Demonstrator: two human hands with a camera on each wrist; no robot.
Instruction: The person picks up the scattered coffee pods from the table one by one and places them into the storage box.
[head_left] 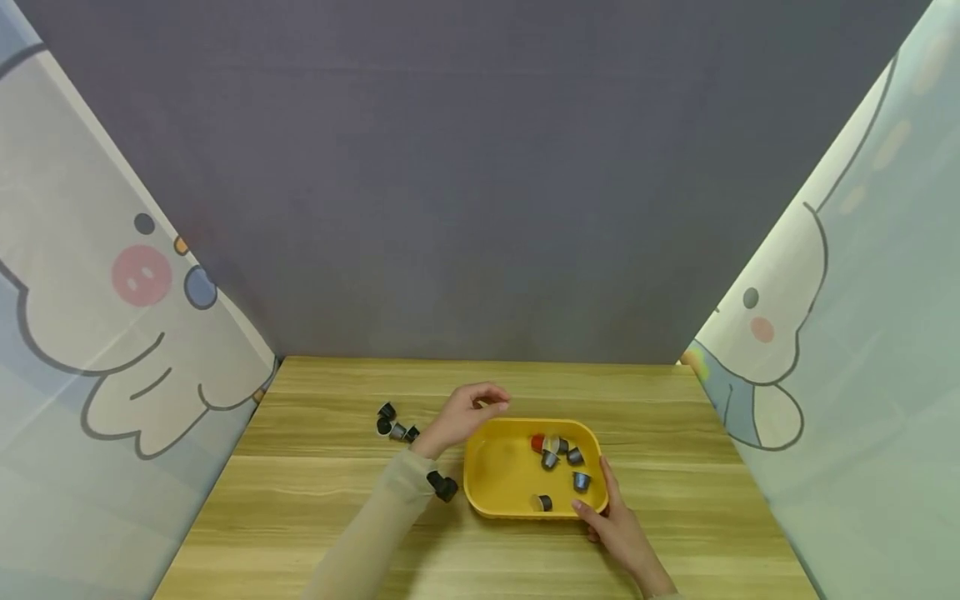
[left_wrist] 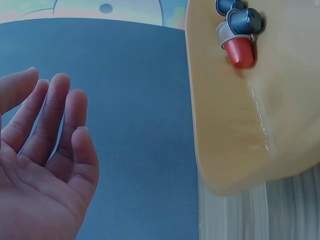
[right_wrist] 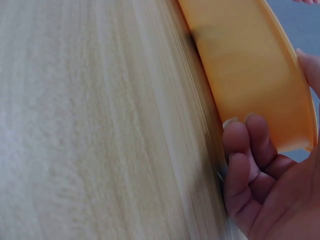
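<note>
A yellow plastic bin (head_left: 497, 471) stands on the table with several coffee capsules inside, among them a red capsule (head_left: 537, 442) and a dark blue capsule (head_left: 581, 481). My right hand (head_left: 622, 529) grips the bin at its near right corner, thumb over the rim and fingers curled against the outer wall (right_wrist: 255, 65). Beside the bin's far left corner, my left hand (head_left: 461, 417) is raised with nothing in it. Its fingers are loosely bent and the palm shows in the left wrist view.
Several dark and grey capsules (head_left: 397, 431) lie on the wooden table (head_left: 330, 483) left of the left hand. A small black object (head_left: 444, 486) sits by the left cuff. A grey partition (head_left: 480, 208) rises behind the table, with printed cartoon curtains at both sides.
</note>
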